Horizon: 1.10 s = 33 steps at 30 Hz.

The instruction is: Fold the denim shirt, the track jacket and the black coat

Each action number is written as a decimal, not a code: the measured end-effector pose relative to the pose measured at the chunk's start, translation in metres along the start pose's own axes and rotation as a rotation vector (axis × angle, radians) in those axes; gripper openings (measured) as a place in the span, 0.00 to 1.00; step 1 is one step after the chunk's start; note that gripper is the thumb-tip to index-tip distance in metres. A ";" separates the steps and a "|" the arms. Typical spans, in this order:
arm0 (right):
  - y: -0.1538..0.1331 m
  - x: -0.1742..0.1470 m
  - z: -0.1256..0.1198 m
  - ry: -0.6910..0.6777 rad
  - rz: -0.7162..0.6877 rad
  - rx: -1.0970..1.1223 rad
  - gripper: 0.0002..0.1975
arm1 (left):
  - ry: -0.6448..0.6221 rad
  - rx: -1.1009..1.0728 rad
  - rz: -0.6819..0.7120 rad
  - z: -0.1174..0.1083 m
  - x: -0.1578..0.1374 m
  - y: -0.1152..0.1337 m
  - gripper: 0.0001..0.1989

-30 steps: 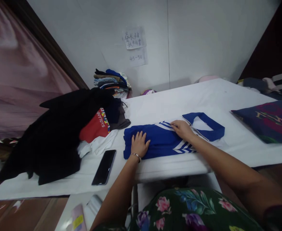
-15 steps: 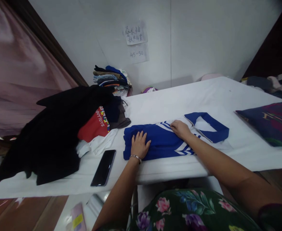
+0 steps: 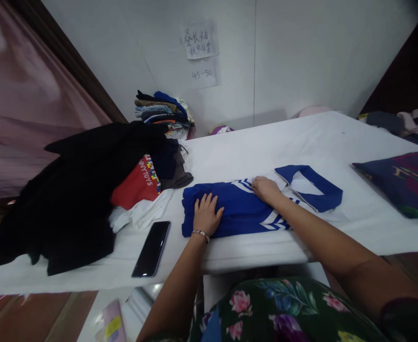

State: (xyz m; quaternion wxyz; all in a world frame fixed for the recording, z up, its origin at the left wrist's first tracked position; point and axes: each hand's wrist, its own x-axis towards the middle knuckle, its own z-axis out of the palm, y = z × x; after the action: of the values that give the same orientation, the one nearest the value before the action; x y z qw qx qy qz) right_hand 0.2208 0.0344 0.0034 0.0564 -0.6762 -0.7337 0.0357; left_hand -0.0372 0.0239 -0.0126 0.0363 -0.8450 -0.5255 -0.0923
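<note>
A blue and white collared shirt (image 3: 240, 211) lies folded into a narrow length on the white table, its blue collar (image 3: 325, 197) toward the right. My left hand (image 3: 208, 213), a bracelet at its wrist, rests flat with fingers spread on the blue end of the shirt. Near the white chevrons at the shirt's far edge, my right hand (image 3: 267, 190) has its fingers curled together on the cloth. Its fingertips are partly hidden, but they appear to pinch the fabric.
Left of the shirt lie a black phone (image 3: 151, 249) and a heap of black clothing (image 3: 76, 199) with a red piece (image 3: 137, 187). A stack of folded clothes (image 3: 164, 114) stands behind. To the right is a dark printed garment (image 3: 401, 180) on the white table (image 3: 251, 152).
The view has shifted slightly. Both hands stay at the same places on the shirt, and the shirt keeps its shape.
</note>
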 end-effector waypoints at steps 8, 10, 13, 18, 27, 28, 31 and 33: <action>0.008 0.000 0.017 0.130 0.075 0.184 0.12 | -0.017 -0.021 -0.012 -0.001 0.000 0.000 0.25; 0.013 0.001 0.020 0.170 0.121 0.318 0.11 | -0.018 -0.025 -0.015 -0.001 0.000 0.000 0.25; 0.020 0.002 0.023 0.249 0.186 0.519 0.09 | -0.016 -0.027 -0.015 0.000 0.000 0.000 0.25; 0.030 0.005 0.025 0.369 0.290 0.792 0.09 | -0.013 -0.021 -0.012 -0.001 0.000 0.000 0.25; 0.036 0.007 0.030 0.445 0.354 1.018 0.08 | 0.004 -0.028 -0.014 0.001 -0.001 -0.001 0.25; 0.036 0.007 0.030 0.449 0.358 1.039 0.08 | 0.006 -0.028 -0.014 0.001 -0.001 -0.001 0.25; 0.036 0.006 0.030 0.456 0.371 1.096 0.08 | 0.010 -0.029 -0.015 0.001 -0.002 -0.001 0.25; 0.036 0.006 0.030 0.455 0.377 1.128 0.08 | 0.012 -0.028 -0.017 0.001 -0.002 -0.001 0.24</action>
State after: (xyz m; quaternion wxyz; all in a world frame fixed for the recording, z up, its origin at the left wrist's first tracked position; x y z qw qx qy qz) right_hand 0.2522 0.0438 -0.0312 0.5511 -0.6506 -0.4402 0.2815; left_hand -0.0385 0.0228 -0.0138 0.0265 -0.8403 -0.5313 -0.1049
